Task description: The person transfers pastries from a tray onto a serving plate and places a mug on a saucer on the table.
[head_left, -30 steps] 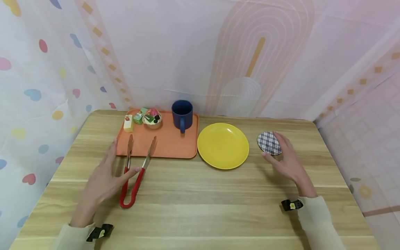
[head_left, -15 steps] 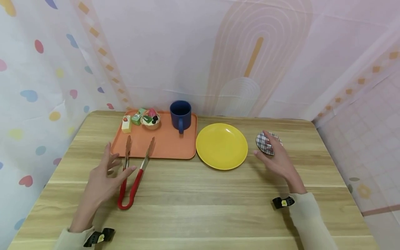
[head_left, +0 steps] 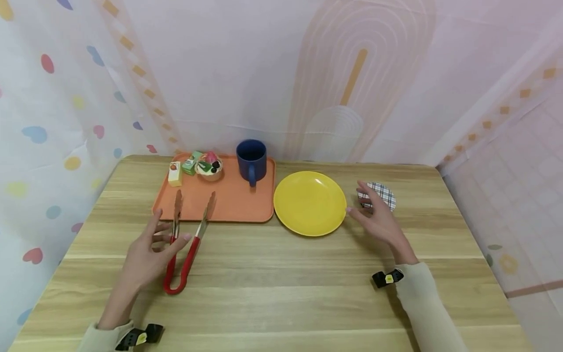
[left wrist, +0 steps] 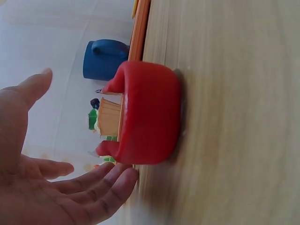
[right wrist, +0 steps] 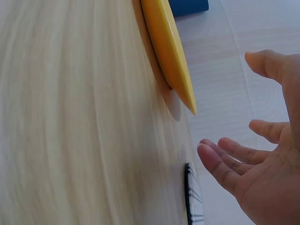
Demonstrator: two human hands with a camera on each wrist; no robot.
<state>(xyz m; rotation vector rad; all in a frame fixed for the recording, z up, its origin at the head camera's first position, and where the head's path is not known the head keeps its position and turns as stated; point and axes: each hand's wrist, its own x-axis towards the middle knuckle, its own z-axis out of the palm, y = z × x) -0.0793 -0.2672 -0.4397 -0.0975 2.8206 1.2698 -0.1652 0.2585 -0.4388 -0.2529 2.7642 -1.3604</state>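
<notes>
My left hand (head_left: 149, 254) hovers by the left side of red-handled metal tongs (head_left: 185, 264), fingers spread and nothing held. The tongs lie spread apart, their tips over an orange tray (head_left: 239, 208); in the left wrist view their red bend (left wrist: 152, 112) stands close in front of the palm. My right hand (head_left: 380, 222) is over a round plaid coaster (head_left: 383, 194), partly hiding it, with the thumb close to the rim of a yellow plate (head_left: 310, 203). Its fingers are loosely spread in the right wrist view, holding nothing.
On the tray stand a dark blue mug (head_left: 251, 159), a fruit tart (head_left: 209, 167), a green cake piece (head_left: 192, 163) and a yellow cake piece (head_left: 175, 174). A patterned cloth (head_left: 246, 73) hangs behind the wooden table (head_left: 281, 293).
My right hand has moved left across the coaster toward the plate. The left hand has stayed beside the tongs, its fingers opening slightly apart. The whole view has shifted a little.
</notes>
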